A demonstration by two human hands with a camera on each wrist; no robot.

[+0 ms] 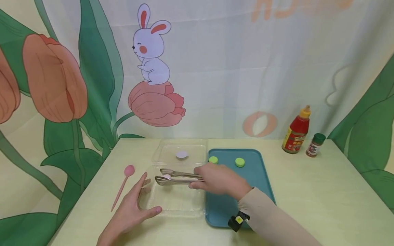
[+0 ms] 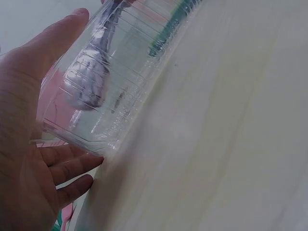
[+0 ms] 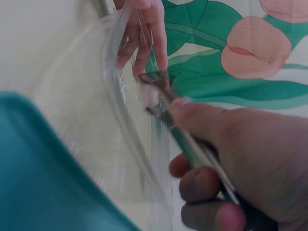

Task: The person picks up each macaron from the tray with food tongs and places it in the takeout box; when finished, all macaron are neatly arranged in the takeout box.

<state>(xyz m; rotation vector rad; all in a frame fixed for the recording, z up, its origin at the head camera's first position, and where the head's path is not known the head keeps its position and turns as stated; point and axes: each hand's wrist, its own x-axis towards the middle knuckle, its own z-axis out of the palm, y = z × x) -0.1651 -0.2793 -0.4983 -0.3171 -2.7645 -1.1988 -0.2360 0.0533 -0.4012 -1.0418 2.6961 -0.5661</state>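
Note:
In the head view, the right hand [image 1: 220,179] grips metal tongs [image 1: 181,181] over the left part of a clear plastic container [image 1: 181,205]. Between the tong tips is a small pale piece [image 1: 167,176], also visible in the right wrist view as a whitish piece [image 3: 150,95]. The left hand [image 1: 130,205] rests at the container's left side, thumb and fingers spread around its corner. From the left wrist view, the left hand [image 2: 29,106] lies along the clear wall [image 2: 120,103], with the tongs [image 2: 89,72] seen through the plastic.
A pale round piece [image 1: 182,155] lies in the container's open lid [image 1: 157,155]. Right of the container, a blue tray [image 1: 221,212] holds green round pieces [image 1: 239,162]. A pink spoon [image 1: 129,170] lies left; a red sauce bottle [image 1: 297,133] and a green-capped jar [image 1: 314,147] stand back right.

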